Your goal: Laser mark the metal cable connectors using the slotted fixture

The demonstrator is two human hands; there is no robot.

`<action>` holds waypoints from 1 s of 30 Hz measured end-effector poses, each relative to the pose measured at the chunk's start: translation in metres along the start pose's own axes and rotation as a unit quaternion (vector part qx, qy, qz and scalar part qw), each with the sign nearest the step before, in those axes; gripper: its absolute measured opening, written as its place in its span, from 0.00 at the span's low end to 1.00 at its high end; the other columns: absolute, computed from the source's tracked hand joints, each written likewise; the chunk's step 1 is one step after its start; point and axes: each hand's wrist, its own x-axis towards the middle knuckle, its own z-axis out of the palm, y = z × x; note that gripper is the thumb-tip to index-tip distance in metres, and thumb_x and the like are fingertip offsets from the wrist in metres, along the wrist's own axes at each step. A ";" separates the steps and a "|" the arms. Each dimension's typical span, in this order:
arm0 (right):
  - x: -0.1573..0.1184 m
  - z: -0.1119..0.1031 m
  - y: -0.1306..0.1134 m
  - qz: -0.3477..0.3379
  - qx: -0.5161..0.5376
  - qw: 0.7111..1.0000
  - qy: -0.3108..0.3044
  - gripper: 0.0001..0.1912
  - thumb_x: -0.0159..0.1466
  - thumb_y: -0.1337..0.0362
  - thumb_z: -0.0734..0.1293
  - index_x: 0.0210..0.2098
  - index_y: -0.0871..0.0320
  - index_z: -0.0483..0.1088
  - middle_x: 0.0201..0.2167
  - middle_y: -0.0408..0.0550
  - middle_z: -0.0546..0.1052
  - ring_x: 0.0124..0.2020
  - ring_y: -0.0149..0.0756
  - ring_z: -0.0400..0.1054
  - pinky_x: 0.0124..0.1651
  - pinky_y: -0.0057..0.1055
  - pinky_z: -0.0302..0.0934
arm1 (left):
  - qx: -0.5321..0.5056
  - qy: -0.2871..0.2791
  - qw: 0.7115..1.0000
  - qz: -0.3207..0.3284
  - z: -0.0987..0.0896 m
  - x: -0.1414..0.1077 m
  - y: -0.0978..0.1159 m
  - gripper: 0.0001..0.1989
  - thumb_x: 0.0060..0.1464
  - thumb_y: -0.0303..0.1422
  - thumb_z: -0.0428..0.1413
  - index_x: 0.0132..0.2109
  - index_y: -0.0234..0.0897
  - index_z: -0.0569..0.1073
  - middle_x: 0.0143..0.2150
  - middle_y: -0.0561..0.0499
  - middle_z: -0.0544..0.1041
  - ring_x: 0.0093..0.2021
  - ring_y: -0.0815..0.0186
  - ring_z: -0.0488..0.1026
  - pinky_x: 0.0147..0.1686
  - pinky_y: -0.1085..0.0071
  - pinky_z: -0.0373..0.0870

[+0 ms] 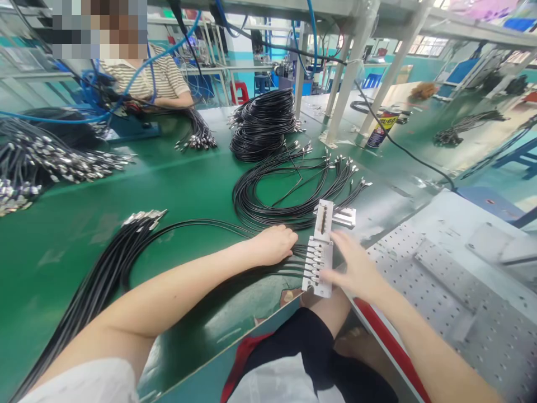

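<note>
- Clearly, the left hand [274, 245] was closed on thin black cables [197, 222], its fingers curled down just left of the slotted metal fixture [311, 262].
- The right hand [354, 266] had thumb and fingers spread apart at the fixture's right edge; motion blur hid whether they touched it.
- The fixture lay at the near edge of the green worktable [188, 190], pale silver, with a narrow upper plate with a dark slot and a lower block with short parallel channels.
- Those channels held a row of bright metal cable ends; the right thumb made the lowest hard to see.
- The left palm covered part of the cables, and the left forearm crossed over others.
- Beyond the hands lay a loose cable loop [241, 196], then a stacked black coil [262, 126].
- To the right of the coil stood a yellow-and-dark can [381, 130], its contents hidden.
- Across the table, a person in a striped top [142, 78] was partly cut off by the frame.
</note>
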 end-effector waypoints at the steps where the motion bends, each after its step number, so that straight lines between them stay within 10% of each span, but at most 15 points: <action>1: -0.011 0.002 -0.005 -0.001 -0.013 0.999 -0.039 0.42 0.51 0.50 0.66 0.61 0.55 0.49 0.61 0.54 0.54 0.61 0.48 0.48 0.59 0.47 0.48 | -0.001 -0.012 1.000 0.007 0.000 0.003 0.001 0.07 0.56 0.31 0.49 0.39 0.31 0.68 0.36 0.43 0.71 0.38 0.60 0.66 0.38 0.66 0.63; 13: -0.013 -0.003 -0.035 0.081 -0.059 0.988 -0.114 0.54 0.45 0.55 0.69 0.63 0.53 0.36 0.58 0.55 0.59 0.56 0.52 0.55 0.57 0.53 0.41 | -0.305 -0.096 0.944 -0.079 -0.038 0.000 0.000 0.06 0.55 0.31 0.44 0.35 0.36 0.65 0.27 0.54 0.69 0.28 0.69 0.65 0.27 0.75 0.59; 24: -0.016 -0.002 -0.038 0.080 -0.062 0.989 -0.105 0.49 0.46 0.55 0.66 0.62 0.54 0.38 0.57 0.55 0.61 0.56 0.51 0.56 0.54 0.51 0.45 | -0.089 -0.139 0.981 -0.104 -0.015 -0.018 0.029 0.08 0.45 0.34 0.54 0.33 0.36 0.71 0.34 0.45 0.73 0.34 0.58 0.71 0.30 0.68 0.64; 30: -0.009 -0.010 -0.042 0.089 -0.068 0.985 -0.128 0.45 0.45 0.56 0.66 0.59 0.55 0.46 0.52 0.54 0.66 0.54 0.52 0.58 0.53 0.54 0.45 | -0.288 -0.234 0.925 -0.085 -0.042 -0.004 0.019 0.02 0.39 0.28 0.51 0.23 0.36 0.68 0.22 0.53 0.72 0.23 0.67 0.66 0.23 0.73 0.60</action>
